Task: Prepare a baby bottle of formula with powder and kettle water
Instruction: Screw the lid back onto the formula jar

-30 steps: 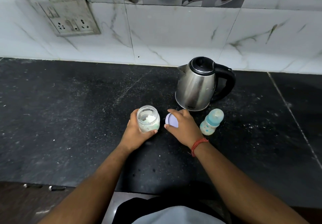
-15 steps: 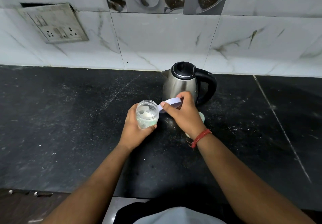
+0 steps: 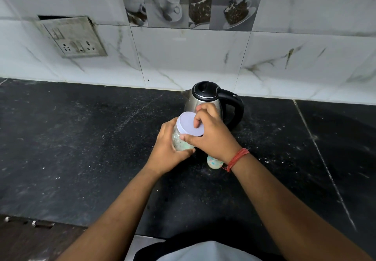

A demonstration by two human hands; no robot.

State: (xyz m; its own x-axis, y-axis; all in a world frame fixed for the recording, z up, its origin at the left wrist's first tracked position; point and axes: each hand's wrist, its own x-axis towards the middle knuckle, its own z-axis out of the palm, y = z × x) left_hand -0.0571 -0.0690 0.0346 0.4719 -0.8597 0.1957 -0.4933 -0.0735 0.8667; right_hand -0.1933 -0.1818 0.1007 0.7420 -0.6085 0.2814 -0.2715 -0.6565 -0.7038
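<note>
Bottle (image 3: 214,161) stood on the counter (image 3: 81,149) just in front of the kettle (image 3: 205,102), mostly hidden under our right wrist. Our left hand (image 3: 168,151) gripped the powder jar (image 3: 180,140) beside the kettle; our right hand (image 3: 211,132) clutched its lid (image 3: 188,125). A crooked lid could jam or spill powder, and our wrist might topple the bottle.

The right hand (image 3: 211,132) and its wrist are covering most of the baby bottle (image 3: 214,162), leaving only its rounded lower end showing. The same hand is hiding the lower front of the kettle (image 3: 205,100). The left hand (image 3: 168,149) is wrapping the jar (image 3: 179,139), so its contents are showing only as a pale speckled patch. Both forearms are running off the bottom edge.
</note>
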